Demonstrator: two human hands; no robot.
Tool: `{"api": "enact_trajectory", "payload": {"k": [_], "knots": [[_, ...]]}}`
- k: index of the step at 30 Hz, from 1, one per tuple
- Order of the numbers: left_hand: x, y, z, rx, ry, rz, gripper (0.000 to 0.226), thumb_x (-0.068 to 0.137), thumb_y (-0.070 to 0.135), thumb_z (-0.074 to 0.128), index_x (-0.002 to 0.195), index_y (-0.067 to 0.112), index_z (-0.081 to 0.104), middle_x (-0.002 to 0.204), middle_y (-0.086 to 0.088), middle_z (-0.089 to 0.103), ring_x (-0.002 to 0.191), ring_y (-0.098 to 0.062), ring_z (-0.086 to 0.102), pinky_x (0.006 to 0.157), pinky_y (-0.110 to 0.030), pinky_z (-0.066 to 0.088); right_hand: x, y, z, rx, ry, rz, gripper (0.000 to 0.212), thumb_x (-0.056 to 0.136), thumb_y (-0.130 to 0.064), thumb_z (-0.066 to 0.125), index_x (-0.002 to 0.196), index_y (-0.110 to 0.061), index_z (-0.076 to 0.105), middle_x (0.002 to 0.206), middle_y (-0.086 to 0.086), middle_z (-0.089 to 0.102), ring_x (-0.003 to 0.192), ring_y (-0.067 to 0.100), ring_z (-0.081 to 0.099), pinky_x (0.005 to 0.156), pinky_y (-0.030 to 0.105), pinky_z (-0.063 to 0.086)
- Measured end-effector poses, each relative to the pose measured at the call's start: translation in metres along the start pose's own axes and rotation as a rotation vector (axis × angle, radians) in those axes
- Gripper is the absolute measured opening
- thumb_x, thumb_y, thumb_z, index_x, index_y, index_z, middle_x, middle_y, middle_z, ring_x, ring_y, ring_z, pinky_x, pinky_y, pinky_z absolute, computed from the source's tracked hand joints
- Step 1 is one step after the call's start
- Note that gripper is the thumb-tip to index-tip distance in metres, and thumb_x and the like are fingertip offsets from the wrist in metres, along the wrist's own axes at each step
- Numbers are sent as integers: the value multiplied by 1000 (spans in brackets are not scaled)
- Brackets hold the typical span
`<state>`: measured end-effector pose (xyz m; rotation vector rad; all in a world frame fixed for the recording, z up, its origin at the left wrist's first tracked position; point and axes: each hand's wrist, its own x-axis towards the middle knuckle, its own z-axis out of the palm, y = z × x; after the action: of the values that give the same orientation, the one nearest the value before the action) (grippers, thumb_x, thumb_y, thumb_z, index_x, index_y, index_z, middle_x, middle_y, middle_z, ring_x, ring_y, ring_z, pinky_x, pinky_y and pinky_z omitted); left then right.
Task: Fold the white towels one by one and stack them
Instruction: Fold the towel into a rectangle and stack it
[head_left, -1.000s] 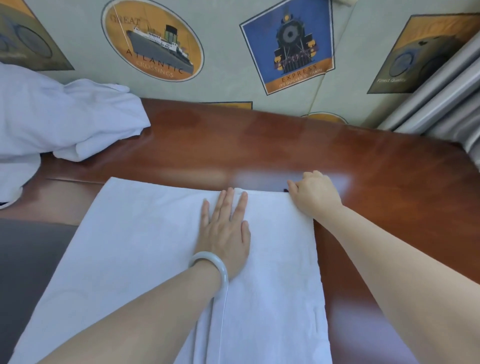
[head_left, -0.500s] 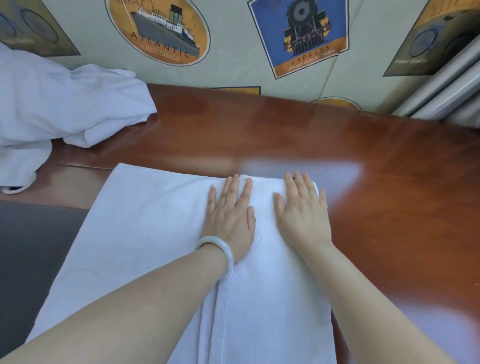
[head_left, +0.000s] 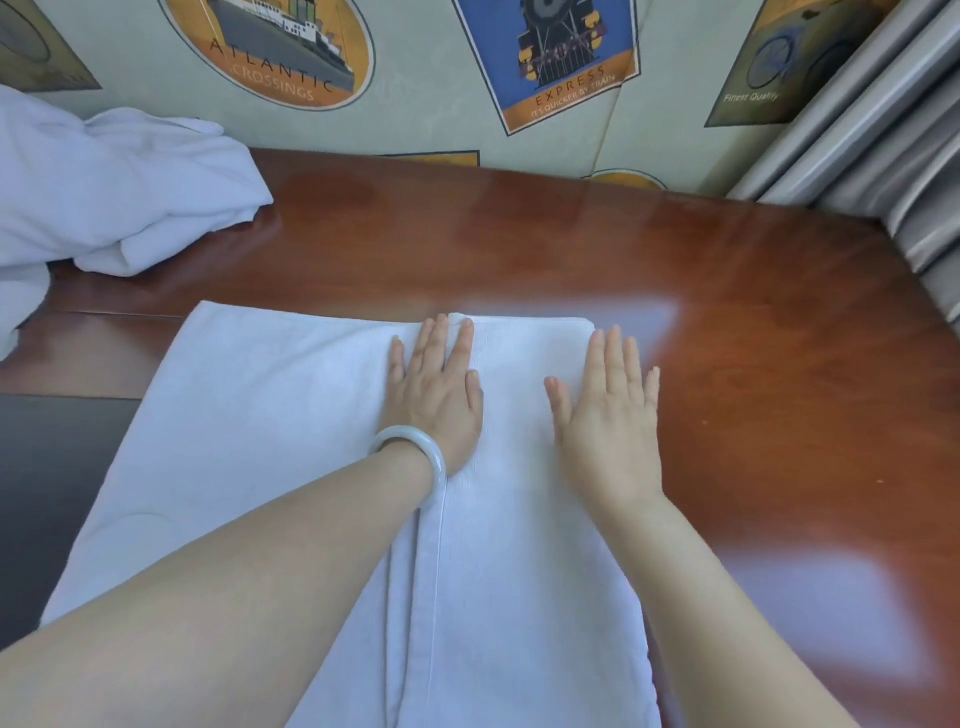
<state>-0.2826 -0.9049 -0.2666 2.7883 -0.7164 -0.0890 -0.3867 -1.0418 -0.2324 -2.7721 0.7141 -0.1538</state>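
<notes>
So the person is working at a glossy reddish-brown wooden counter (head_left: 571, 249), and one white terry towel (head_left: 270, 441) is lying spread out flat on the near side of it, running from mid-counter towards them. The right part is looking doubled over, with a hemmed edge (head_left: 439, 571) running down the middle.

The left hand (head_left: 434, 395), the one with the pale smooth bangle (head_left: 415, 447) on its wrist, is lying flat with fingers straight right at the far end of that hem. I'm guessing it's pinning the flap so it isn't sliding. The right hand (head_left: 608, 410) is also flat and spread, pressing along the towel's right edge, half on the cloth and half on the wood, probably flattening the crease. Neither hand is gripping anything.

A heap of crumpled white towels (head_left: 119, 192) is sitting at the far left, well apart, presumably waiting its turn. I'm not seeing any folded stack.
</notes>
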Motion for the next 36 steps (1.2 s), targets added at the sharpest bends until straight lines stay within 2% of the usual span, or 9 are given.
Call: {"api": "enact_trajectory", "payload": {"k": [3, 7, 13, 18, 21, 24, 28, 32, 36], "knots": [[0, 0, 2, 9, 3, 12, 58, 101, 32, 19, 157, 23, 5, 165, 0, 0, 151, -15, -5, 122, -45, -5, -60, -4, 7, -19, -67, -126, 71, 100, -57, 10, 158, -14, 10, 165, 0, 2, 151, 11, -5, 124, 43, 0], [0, -1, 0, 13, -3, 16, 58, 101, 33, 19, 157, 23, 6, 165, -1, 0, 152, -16, -5, 122, -46, -4, -72, 6, 14, -101, -120, 14, 71, 99, -57, 12, 158, -19, -3, 165, -6, -10, 151, 12, -15, 123, 45, -4], [0, -3, -24, -105, -176, 39, 59, 103, 34, 27, 158, 25, 7, 165, -5, -11, 151, -17, -13, 121, -45, -8, -118, -19, 23, -89, -24, 20, 66, 101, -49, 14, 158, -15, 16, 164, 7, 11, 153, 23, 3, 122, 52, 4], [-85, 25, -27, 61, -52, 408, 63, 97, 40, 9, 156, 21, 18, 165, -4, -3, 152, -20, -9, 122, -49, -4, -110, -21, 26, -102, -77, 70, 62, 101, -42, 4, 158, -20, -5, 165, 1, -9, 151, 17, -14, 121, 49, -9], [-112, 27, -12, 71, -156, 333, 64, 94, 42, -4, 157, 31, 3, 165, 6, -10, 150, -14, -15, 121, -48, -7, -131, -10, 19, -29, -71, 40, 56, 105, -29, 20, 157, -13, 7, 165, 3, 2, 151, 14, -8, 123, 43, -4], [-106, 22, -7, 99, -144, 303, 60, 99, 41, 3, 157, 30, -2, 164, 6, -13, 150, -13, -18, 120, -50, -7, -171, 9, 13, 30, -36, 60, 57, 103, -19, 34, 157, -15, 16, 164, -1, 10, 152, 14, 5, 123, 42, 14], [-110, 29, -13, 82, -187, 298, 58, 103, 40, 10, 157, 27, -7, 163, 4, -20, 148, -16, -24, 119, -50, -13, -189, 8, 5, -18, -72, 182, 55, 103, -33, 14, 154, -21, -3, 165, 3, 6, 153, 22, 7, 123, 45, 10], [-146, 36, -11, 50, -190, 271, 63, 96, 44, -5, 156, 24, -8, 163, 2, -21, 146, -16, -28, 119, -52, -13, -166, -22, 2, -61, 66, 127, 61, 97, -34, 21, 150, -6, 35, 158, 16, 30, 149, 32, 23, 120, 52, 13], [-163, 23, -7, 92, -174, 304, 65, 93, 45, -9, 155, 26, -11, 162, 5, -23, 146, -13, -28, 119, -53, -9, -170, -26, 23, -93, -29, 92, 63, 98, -37, 4, 156, -15, 16, 164, 7, 10, 152, 21, 4, 123, 49, 6]]}}
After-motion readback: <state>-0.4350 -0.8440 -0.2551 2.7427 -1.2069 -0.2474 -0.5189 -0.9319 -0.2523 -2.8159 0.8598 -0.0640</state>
